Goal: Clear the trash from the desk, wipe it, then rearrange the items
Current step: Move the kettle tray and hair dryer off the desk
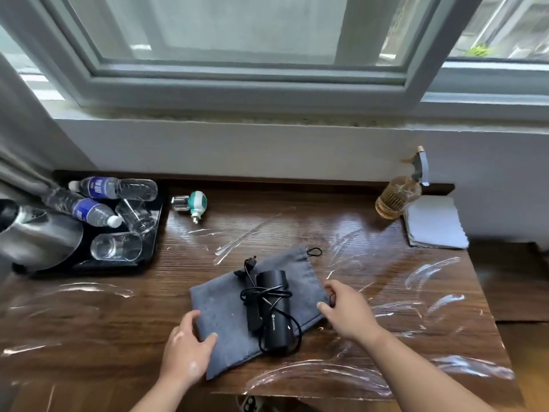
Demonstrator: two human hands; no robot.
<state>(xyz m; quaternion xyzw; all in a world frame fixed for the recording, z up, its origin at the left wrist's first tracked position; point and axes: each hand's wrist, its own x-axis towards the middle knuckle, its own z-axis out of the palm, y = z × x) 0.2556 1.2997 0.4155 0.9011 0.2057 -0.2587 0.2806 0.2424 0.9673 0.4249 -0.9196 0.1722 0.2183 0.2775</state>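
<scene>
A grey fabric pouch lies flat on the wet wooden desk, near its front edge. On the pouch rests a black hair dryer with its black cord wound loosely around it. My left hand grips the pouch's near left corner, thumb on top. My right hand pinches the pouch's right edge by its drawstring.
A black tray at the left holds two water bottles, two glasses and a steel kettle. A plug-in repellent lies behind. An amber spray bottle and folded white cloth sit back right.
</scene>
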